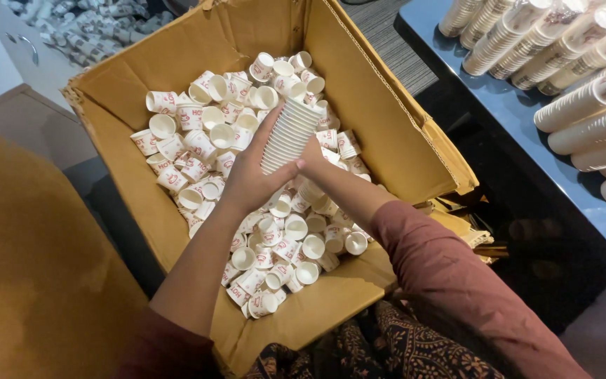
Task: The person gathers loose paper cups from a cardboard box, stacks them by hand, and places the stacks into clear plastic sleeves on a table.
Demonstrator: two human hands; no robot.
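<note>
Cardboard box [380, 105] — loose cups [205, 151], dark table [506, 105]

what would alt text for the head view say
Two hands hold a stack of nested paper cups over a cardboard box full of loose cups; the left hand wraps the stack and the right hand steadies it from behind. Long cup stacks lie on a blue table at right.

Both hands wrapped round a tilted cup stack [290, 135] over the box [380, 105]: left hand [250, 175] has its grip on the near side, right hand [311, 156] props the bottom. Loose cups [205, 147] fill the box. More stacks [583, 70] lie on the blue tabletop [506, 112].
</note>
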